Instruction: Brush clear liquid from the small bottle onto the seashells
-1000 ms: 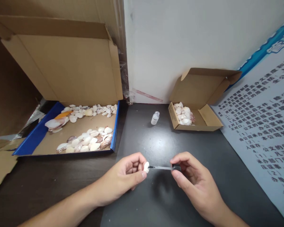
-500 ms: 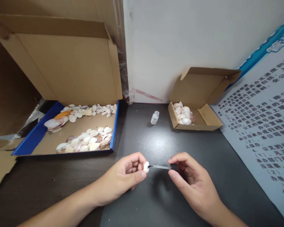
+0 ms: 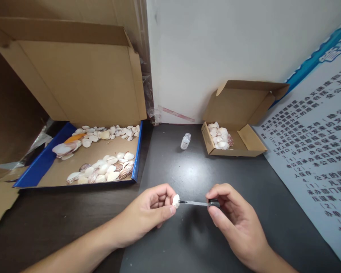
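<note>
Between the thumb and fingers of my left hand [image 3: 156, 206] is a small white seashell [image 3: 175, 201], its face turned to the right. My right hand [image 3: 234, 218] pinches the black cap of a brush applicator [image 3: 197, 203], whose pale stem points left. The dark bristles at its tip reach the shell's right edge; whether they press on it I cannot tell. Further back on the dark mat stands a small clear glass bottle [image 3: 185, 141], uncapped, with a white label.
A blue-sided cardboard box [image 3: 135, 161] at left holds two groups of seashells [image 3: 102, 168]. A smaller cardboard box [image 3: 235, 153] at back right contains more shells [image 3: 220, 135]. A white wall [image 3: 176, 76] rises behind, and a printed poster [image 3: 309, 163] slants along the right.
My right hand has moved slightly right, drawing the brush with it, so the bristles now lie at the shell's edge instead of over its face. My left hand stays nearly still.
</note>
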A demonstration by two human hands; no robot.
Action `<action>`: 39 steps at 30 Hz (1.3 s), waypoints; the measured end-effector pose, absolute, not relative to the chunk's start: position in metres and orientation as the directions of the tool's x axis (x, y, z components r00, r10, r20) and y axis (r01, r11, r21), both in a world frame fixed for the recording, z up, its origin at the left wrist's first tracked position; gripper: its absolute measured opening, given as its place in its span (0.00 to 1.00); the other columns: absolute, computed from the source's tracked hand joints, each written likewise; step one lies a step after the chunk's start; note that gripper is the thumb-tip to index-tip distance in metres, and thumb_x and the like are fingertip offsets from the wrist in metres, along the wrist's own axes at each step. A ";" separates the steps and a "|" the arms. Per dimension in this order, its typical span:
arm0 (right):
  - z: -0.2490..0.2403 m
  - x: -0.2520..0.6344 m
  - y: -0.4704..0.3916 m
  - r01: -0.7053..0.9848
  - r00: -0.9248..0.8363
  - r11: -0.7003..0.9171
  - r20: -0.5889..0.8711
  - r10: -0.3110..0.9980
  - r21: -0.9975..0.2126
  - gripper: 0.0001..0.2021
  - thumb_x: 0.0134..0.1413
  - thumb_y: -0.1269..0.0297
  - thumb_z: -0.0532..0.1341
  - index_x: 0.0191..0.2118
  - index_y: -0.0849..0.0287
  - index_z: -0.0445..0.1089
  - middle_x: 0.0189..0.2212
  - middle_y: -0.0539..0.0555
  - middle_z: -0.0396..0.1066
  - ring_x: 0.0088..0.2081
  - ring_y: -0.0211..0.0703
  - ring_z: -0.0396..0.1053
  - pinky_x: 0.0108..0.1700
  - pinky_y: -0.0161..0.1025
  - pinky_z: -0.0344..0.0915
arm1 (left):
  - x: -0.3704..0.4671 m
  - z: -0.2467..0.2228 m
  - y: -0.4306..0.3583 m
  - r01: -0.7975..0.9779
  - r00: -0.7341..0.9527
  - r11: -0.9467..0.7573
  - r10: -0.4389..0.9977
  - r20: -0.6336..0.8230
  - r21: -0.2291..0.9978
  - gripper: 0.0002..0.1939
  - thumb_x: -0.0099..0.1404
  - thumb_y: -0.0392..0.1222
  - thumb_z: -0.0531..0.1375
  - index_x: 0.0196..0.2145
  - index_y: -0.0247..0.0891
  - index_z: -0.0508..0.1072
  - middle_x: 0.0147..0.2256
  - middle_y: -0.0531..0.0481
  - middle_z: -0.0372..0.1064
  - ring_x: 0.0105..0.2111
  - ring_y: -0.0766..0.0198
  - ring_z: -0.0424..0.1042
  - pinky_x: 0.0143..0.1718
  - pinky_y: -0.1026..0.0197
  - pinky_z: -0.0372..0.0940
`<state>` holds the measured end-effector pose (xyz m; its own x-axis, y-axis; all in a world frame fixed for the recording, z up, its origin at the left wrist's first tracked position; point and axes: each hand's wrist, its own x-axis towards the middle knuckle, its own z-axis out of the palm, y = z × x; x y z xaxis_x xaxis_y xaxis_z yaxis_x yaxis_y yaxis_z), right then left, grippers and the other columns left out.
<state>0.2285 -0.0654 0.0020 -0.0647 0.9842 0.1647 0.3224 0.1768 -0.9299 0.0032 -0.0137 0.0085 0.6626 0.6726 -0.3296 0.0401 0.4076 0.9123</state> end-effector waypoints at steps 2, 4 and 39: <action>0.003 0.228 -0.065 0.327 -0.098 0.180 0.156 0.983 -0.928 0.04 0.61 0.66 0.59 0.41 0.51 0.66 0.23 0.46 0.62 0.23 0.38 0.62 0.25 0.33 0.60 | 0.003 0.009 -0.014 0.041 0.664 0.404 0.672 -0.327 0.914 0.17 0.63 0.54 0.63 0.34 0.37 0.65 0.26 0.58 0.55 0.24 0.72 0.53 0.25 0.66 0.51; 0.003 0.227 -0.065 0.359 -0.092 0.172 0.149 0.985 -0.917 0.04 0.61 0.66 0.60 0.41 0.52 0.66 0.23 0.45 0.62 0.23 0.39 0.63 0.26 0.34 0.61 | 0.003 0.009 -0.014 0.041 0.665 0.403 0.672 -0.326 0.914 0.17 0.63 0.54 0.63 0.34 0.37 0.65 0.26 0.58 0.55 0.24 0.72 0.53 0.25 0.66 0.51; 0.006 0.225 -0.062 0.348 -0.133 0.186 0.148 0.980 -0.919 0.05 0.60 0.67 0.60 0.41 0.50 0.67 0.23 0.44 0.63 0.23 0.36 0.63 0.25 0.31 0.62 | 0.003 0.010 -0.015 0.008 0.679 0.386 0.675 -0.288 0.923 0.17 0.63 0.52 0.63 0.33 0.37 0.63 0.26 0.59 0.54 0.24 0.72 0.52 0.25 0.66 0.51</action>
